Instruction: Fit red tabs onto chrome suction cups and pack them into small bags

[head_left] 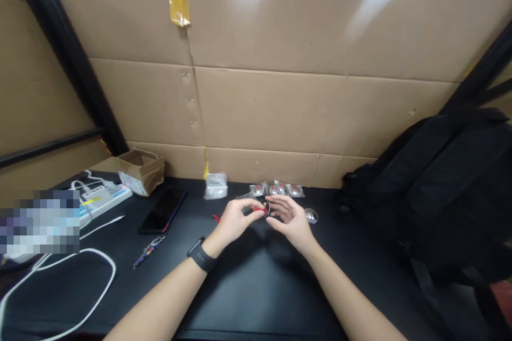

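a small red piece (260,209) is sitting above the table (260,298), between the two hands, near the middle of the view. the left hand (237,218) is pinching it between thumb and fingers. the right hand (294,221) is facing it with curved fingers and thumb, around a thin-edged piece (268,208) that is standing roughly upright at the fingertips; whether the right hand is really gripping that edge, i cannot tell, nor whether the two pieces are touching.

the step in hand seems to be close fingertip work, with the left hand steadying the red piece and the right hand working beside it. the next move is probably calling for a firm left pinch and light, careful right fingers, since pieces this small could be slipping easily.

just beside the left hand, a bit of red cord (216,218) is showing on the table. a clear, domed round thing (311,216) is lying just past the right hand. behind the hands, small clear packets with red inside (295,191) are lying in a loose row, and a flat clear plastic bag (216,186) is resting to their left.

farther out, a dark phone (163,211) and a key ring (149,252) are lying on the left, with a cardboard box (154,175) and a power strip (106,205) behind. a black backpack (440,186) is filling the right side.
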A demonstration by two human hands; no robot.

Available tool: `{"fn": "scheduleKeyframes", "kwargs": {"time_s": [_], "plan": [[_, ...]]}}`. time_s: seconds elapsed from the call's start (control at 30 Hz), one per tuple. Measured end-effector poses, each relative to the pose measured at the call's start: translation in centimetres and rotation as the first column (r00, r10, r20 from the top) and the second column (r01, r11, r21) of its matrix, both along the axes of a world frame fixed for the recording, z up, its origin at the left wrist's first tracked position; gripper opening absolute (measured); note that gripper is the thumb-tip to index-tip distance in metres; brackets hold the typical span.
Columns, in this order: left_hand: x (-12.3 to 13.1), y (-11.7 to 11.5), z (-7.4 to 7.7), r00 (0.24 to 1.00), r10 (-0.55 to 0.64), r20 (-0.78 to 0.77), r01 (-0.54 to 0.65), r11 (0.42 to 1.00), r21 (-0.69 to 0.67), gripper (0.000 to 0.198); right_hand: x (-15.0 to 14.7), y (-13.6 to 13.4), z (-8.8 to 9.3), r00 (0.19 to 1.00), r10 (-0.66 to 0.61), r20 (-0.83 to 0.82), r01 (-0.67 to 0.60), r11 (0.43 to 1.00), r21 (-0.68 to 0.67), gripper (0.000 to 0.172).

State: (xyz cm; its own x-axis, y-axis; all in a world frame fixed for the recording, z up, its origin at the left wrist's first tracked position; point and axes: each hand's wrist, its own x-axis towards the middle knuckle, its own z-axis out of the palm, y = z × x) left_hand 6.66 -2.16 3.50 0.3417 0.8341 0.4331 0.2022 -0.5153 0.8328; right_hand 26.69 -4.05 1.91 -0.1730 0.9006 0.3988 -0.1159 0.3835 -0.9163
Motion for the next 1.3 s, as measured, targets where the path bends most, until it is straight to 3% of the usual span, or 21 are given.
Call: {"fn": "scheduleKeyframes", "kwargs": {"time_s": [0.2, 0.47, 0.73, 0.97, 1.3], "plan": [[0.6, -0.1, -0.5, 0.992, 0.111, -0.064, -0.107, 0.991, 0.076, 0.011, -0.6, 0.3, -0.5, 0.999, -0.037, -0.040, 0.037, 0.999, 0.021, 0.051], [0.7, -1.0, 0.3, 0.932, 0.266, -0.246, -0.226, 0.957, 0.180, 0.010, -0.8, 0.0, -0.4, 0.993, -0.089, 0.076, 0.079, 0.989, 0.128, 0.042], [0.8, -1.2, 0.1, 0.949, 0.230, -0.217, -0.197, 0.967, 0.160, 0.012, -0.9, 0.0, -0.7, 0.978, -0.170, 0.120, 0.142, 0.966, 0.216, 0.033], [1.6, -0.3, -1.4, 0.997, 0.061, 0.042, -0.062, 0.998, 0.008, 0.018, -0.8, -0.1, -0.6, 0.985, -0.157, 0.074, 0.140, 0.971, 0.193, 0.038], [1.3, -0.1, -1.6, 0.993, 0.118, 0.025, -0.119, 0.992, 0.044, 0.015, -1.4, -0.3, -0.8, 0.988, -0.155, 0.010, 0.154, 0.985, 0.081, 0.037]]}}
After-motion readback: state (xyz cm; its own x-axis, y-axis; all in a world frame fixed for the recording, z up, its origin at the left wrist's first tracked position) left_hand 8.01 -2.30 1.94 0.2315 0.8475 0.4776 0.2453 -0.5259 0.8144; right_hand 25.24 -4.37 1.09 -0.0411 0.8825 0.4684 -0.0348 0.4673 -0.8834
